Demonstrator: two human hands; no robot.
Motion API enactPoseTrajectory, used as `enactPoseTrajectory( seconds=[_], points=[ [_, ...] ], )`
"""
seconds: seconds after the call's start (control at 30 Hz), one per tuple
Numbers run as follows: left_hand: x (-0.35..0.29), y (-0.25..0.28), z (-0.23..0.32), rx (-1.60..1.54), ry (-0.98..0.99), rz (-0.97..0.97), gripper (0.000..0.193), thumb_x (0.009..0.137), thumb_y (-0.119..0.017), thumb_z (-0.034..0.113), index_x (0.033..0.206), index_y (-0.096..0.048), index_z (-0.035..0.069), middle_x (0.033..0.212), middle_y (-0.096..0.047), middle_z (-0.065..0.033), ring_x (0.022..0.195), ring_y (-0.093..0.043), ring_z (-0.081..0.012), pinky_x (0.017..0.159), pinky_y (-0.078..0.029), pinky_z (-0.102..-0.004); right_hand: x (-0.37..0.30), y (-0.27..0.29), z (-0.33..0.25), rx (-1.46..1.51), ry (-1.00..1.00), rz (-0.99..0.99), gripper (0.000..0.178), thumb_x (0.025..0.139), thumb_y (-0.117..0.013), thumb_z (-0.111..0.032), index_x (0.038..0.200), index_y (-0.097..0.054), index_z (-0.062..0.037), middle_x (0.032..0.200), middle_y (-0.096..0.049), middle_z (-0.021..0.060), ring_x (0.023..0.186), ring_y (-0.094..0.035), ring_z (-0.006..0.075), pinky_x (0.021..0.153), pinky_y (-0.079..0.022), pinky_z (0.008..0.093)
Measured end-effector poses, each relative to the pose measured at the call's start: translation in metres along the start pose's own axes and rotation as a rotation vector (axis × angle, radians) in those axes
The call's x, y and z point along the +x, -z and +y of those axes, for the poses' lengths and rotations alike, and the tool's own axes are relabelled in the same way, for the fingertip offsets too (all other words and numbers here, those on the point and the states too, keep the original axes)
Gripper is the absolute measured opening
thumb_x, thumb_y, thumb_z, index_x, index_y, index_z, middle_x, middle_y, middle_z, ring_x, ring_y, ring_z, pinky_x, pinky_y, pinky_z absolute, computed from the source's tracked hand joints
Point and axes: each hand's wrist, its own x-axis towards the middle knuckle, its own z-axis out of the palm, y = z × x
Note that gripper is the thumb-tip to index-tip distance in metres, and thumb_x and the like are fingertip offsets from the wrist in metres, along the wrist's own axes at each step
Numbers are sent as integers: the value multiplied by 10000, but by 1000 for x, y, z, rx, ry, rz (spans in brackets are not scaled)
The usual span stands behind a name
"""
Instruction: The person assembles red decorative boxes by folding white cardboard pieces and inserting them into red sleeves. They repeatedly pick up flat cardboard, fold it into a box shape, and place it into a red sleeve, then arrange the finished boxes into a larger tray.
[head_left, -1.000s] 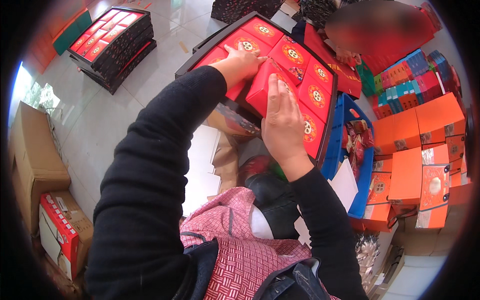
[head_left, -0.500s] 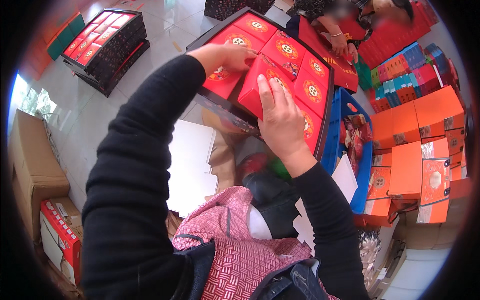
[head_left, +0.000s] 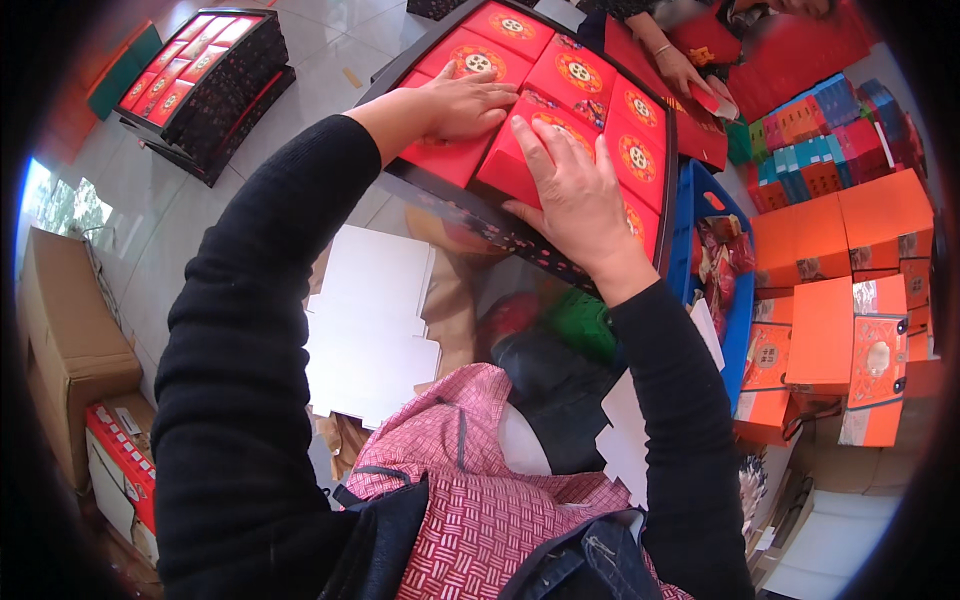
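Observation:
A dark, flower-patterned tray (head_left: 520, 235) holds several square red boxes (head_left: 580, 75) with round gold-and-orange emblems on top. My left hand (head_left: 465, 108) lies flat on the box at the tray's left side, its fingers stretched out and together. Beside it, my right hand (head_left: 580, 205) grips a red box (head_left: 510, 165) in the near middle row. Its fingers spread over the top and its thumb is at the near edge. That box still stands slightly above its neighbours, with part of its side showing.
A stack of similar filled trays (head_left: 205, 90) stands on the tiled floor at far left. Right of my tray is a blue crate (head_left: 740, 330) with red packets. Orange boxes (head_left: 825, 335) are stacked at right. Another person's hand (head_left: 680, 72) works beyond. White card (head_left: 370, 320) lies below.
The box under my right hand has gone down from a tilted position into the tray and sits flatter. My left hand has moved from its edge onto the neighbouring box.

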Motion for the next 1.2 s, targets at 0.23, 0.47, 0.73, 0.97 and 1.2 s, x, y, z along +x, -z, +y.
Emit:
enactPoseTrajectory(
  seconds=[0.23, 0.47, 0.73, 0.97, 1.2],
  points=[
    [-1, -12, -6, 30, 1, 82, 519, 988, -258, 351, 1477, -316, 187, 1553, -266, 26, 1460, -149, -224, 1145, -83, -616, 2, -5, 8, 33, 68, -83, 781, 803, -672, -457, 1438, -346, -142, 1376, -461, 117, 1261, -458, 307, 1038, -313, 606],
    [2, -12, 2, 31, -19, 121, 513, 981, -273, 331, 1473, -316, 194, 1550, -273, -3, 1456, -164, -259, 1147, -73, -612, -13, -36, 22, 278, 52, -316, 507, 988, -423, -399, 1448, -388, -190, 1507, -340, 63, 1387, -301, 343, 1112, -204, 574],
    [12, -4, 24, 0, 121, 232, 742, 941, -309, 636, 1496, -266, 146, 1565, -202, -128, 1464, -117, -289, 1138, -76, -605, -44, 29, 54, 1361, -564, 188, 479, 1039, -348, -359, 1332, -494, -9, 1326, -547, 123, 1255, -501, 229, 1059, -364, 354],
    [34, -19, 70, 142, 95, 82, 761, 928, -313, 649, 1512, -232, 167, 1584, -139, -119, 1468, -75, -310, 1134, -82, -612, -218, 92, 51, 960, -1005, 268, 308, 966, -511, -120, 1233, -550, 27, 1240, -588, 134, 1139, -578, 225, 955, -458, 325],
    [-81, -14, 138, -350, -415, 609, 412, 875, -641, 173, 1261, -571, 46, 1301, -556, -200, 1304, -439, -384, 1084, -328, -487, -411, 154, -51, 320, -1328, 52, 354, 829, -630, -66, 1174, -599, 13, 1275, -567, 144, 1202, -525, 282, 1024, -395, 381]
  ],
)
